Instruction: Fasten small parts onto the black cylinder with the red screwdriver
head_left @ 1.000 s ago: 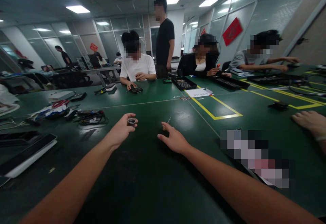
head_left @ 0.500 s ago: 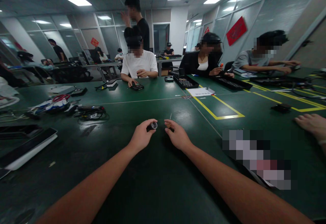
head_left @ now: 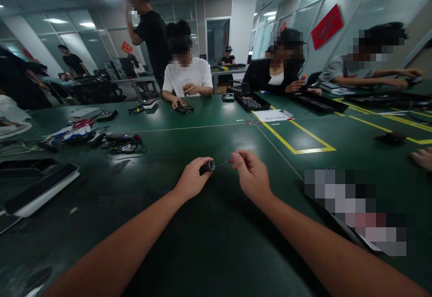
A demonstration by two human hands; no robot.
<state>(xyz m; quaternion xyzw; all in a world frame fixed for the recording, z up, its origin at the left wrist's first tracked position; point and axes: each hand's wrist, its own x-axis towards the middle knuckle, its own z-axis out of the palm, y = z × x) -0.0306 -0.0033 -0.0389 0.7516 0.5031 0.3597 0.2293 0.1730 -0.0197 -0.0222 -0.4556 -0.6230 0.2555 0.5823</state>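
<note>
My left hand (head_left: 193, 181) is closed round a small dark cylinder with a silvery rim (head_left: 207, 167), held just above the green table (head_left: 189, 243). My right hand (head_left: 251, 175) pinches a thin screwdriver with a red handle (head_left: 225, 162). Its metal tip points left and reaches the cylinder's end. The two hands are close together at the middle of the table.
A flat dark device on a white base (head_left: 38, 191) lies at the left. Cables, scissors and small tools (head_left: 97, 139) are heaped behind it. Yellow tape (head_left: 297, 137) marks the table at the right. Several people sit across the table; another person's hand (head_left: 421, 157) rests at the right edge.
My hands came together from apart. The left hand turned the cylinder onto its side and the right hand brought the screwdriver tip to it. A standing person walked left.
</note>
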